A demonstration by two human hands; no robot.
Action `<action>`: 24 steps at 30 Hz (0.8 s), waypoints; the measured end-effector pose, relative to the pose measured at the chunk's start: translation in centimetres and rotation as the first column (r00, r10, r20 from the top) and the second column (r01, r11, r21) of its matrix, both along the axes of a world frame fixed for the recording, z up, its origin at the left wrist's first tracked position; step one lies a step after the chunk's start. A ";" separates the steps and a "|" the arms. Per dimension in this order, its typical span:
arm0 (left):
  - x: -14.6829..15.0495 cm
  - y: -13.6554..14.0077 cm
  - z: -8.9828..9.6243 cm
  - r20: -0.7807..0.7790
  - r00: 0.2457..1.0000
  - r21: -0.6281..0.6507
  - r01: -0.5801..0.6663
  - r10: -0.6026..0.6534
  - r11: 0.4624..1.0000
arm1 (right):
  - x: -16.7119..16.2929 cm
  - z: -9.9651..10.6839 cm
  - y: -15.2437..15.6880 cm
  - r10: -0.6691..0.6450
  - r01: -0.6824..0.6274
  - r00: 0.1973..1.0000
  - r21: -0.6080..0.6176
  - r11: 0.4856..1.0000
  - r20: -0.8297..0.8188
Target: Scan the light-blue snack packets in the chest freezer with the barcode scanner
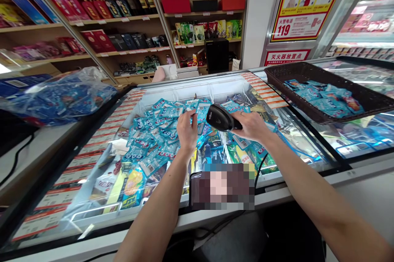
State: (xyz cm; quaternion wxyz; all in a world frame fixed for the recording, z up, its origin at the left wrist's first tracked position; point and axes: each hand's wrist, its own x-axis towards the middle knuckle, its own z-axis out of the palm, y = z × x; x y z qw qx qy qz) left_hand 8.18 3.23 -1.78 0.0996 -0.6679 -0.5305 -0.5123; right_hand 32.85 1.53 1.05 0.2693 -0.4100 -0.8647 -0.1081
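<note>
My right hand is closed around the handle of a black barcode scanner, its head pointing left. Close by, my left hand pinches a small blue packet at its edge, just left of the scanner head. Below and around both hands spreads a heap of similar blue packets, many with barcodes showing, over the glass-topped chest freezer. A phone-like device, its screen pixelated, stands at the freezer's near edge between my forearms.
A dark brown basket with more blue packets stands at the right. On the left lies a clear plastic bag of blue packets. Stocked shelves line the back. The scanner's cable hangs over the near edge.
</note>
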 end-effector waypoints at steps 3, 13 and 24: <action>0.1 0.0 -0.1 -0.004 1.000 -0.012 0.005 -0.005 1.000 | 0.0 0.3 -0.1 0.006 -0.006 1.000 -0.029 1.000 0.012; 0.3 0.0 -0.2 -0.017 1.000 -0.016 0.002 -0.002 1.000 | -0.1 0.4 -0.2 0.018 -0.017 0.999 -0.026 1.000 0.043; -1.8 -0.2 2.2 0.191 0.975 0.024 -0.117 0.110 0.993 | 0.9 0.8 0.6 -0.234 0.233 0.972 -0.040 0.972 -0.034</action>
